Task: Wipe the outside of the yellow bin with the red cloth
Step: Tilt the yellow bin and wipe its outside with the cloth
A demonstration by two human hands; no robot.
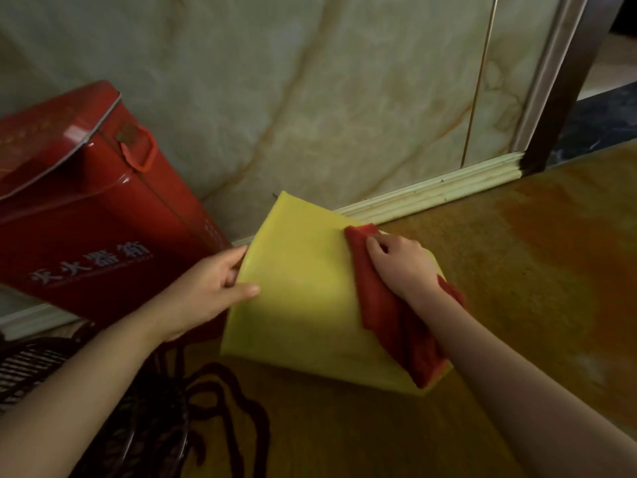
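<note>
The yellow bin [300, 298] lies tipped on the floor in the middle of the view, one broad flat side facing up. My left hand [210, 288] grips its left edge, thumb on the upper face and fingers curled round the side. A red cloth [389, 315] is draped over the bin's right edge, running from the far corner to the near one. My right hand [403, 263] presses flat on the upper part of the cloth, holding it against the bin.
A red metal box [93, 208] with white characters and a red handle stands tilted against the marble wall [310, 81] at the left, close to my left hand. A pale skirting [448, 191] runs along the wall. The orange patterned floor [534, 270] extends to the right.
</note>
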